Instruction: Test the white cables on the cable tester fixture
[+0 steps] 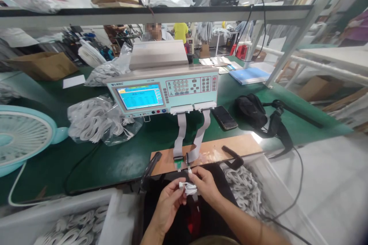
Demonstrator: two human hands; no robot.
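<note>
Worktop (123, 160): smooth green top. Front edge sits just ahead of the hands; a coil dragged over it could snag.

Tester (165, 91): boxy, pale metal-looking case, lit blue screen, small keys. A hard tug on its leads would load the front sockets.

Right bin (283, 185): white, plastic-looking, heaped with matte white coils. It's beside the right forearm, so a dropped piece could vanish among lookalikes. Left bin (114, 196): same make, looped coils in it.

Board (212, 151): flat tan strip, glossy, black bars at both ends. If it isn't fixed firmly, pushing could shift it.

Ribbons (180, 134): two flat grey strips, rippled. Repeated bending could crack conductors near the ends.

Right hand (205, 185): grip closed, thumb and fingers pinching a white plug at the right ribbon's end. Can't tell if it's mated; a skewed push could bend contacts.

Left hand (171, 199): grip closed on the coil and its free plug. Loose pinch, could slip.

Cable (190, 188): between both hands, above the lap. Thin, soft white loops; pulled tight, they'd strain the plug joint.

Adapter (178, 165): small green circuit piece on the left ribbon, metal tip bare. Easily knocked.
</note>
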